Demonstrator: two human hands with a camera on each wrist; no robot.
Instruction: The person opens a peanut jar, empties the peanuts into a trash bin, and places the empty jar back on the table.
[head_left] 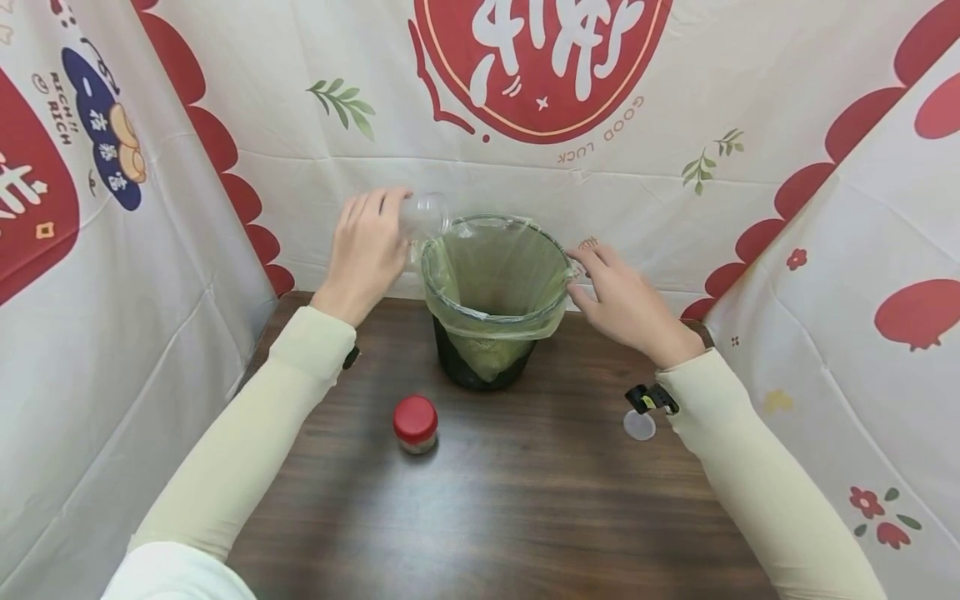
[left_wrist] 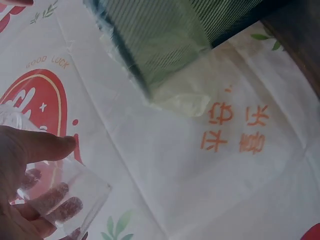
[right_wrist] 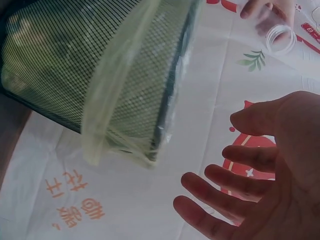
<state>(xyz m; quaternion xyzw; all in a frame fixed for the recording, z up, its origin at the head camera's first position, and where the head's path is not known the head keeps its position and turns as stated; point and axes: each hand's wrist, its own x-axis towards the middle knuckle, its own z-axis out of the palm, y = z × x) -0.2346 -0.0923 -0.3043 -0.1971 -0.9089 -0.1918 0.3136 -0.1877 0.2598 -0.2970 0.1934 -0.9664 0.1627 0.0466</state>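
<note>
A left hand (head_left: pixel 365 250) grips a clear jar (head_left: pixel 423 215), apparently empty, tipped at the left rim of a bag-lined mesh wastebasket (head_left: pixel 491 300), where a slip could drop it inside, while the right hand (head_left: pixel 626 300) hovers open-fingered just beside the basket's right rim, holding nothing.

Dark wood table (head_left: pixel 525 517); white cloth backdrop (head_left: pixel 247 92) on 3 sides (red prints, "GOOD LUCK").
</note>
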